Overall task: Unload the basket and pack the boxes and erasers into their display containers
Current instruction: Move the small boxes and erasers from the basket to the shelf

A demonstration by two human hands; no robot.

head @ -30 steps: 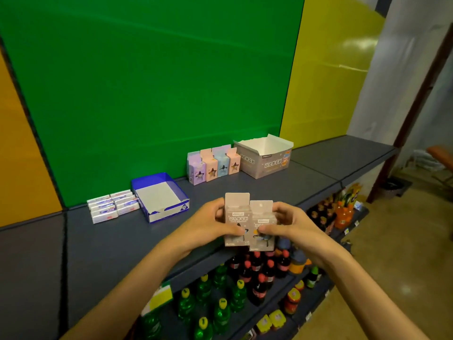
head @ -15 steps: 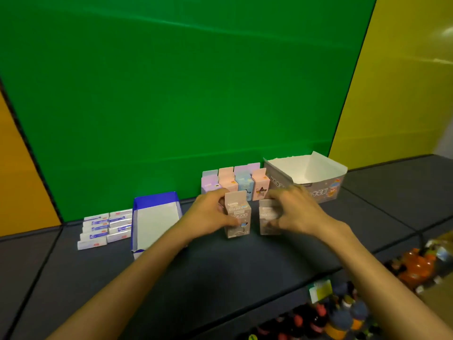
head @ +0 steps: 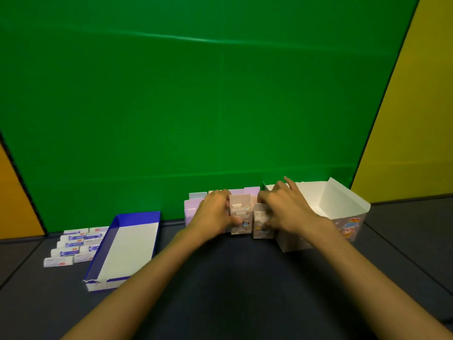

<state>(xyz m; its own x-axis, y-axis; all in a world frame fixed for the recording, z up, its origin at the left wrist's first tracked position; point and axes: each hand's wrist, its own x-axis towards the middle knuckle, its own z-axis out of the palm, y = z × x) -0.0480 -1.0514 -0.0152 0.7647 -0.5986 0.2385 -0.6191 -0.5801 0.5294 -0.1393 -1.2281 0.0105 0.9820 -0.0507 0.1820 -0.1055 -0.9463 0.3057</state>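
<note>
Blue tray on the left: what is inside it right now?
The blue tray shows only its bare white floor; no erasers are in it. The erasers lie in rows on the shelf to its left. The tray's near corner is partly hidden by the left forearm.

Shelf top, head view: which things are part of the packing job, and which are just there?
Job:
left hand and right hand on two grey boxes
pastel boxes
white display box
erasers
blue tray

Just there:
green panel
yellow panel
</note>
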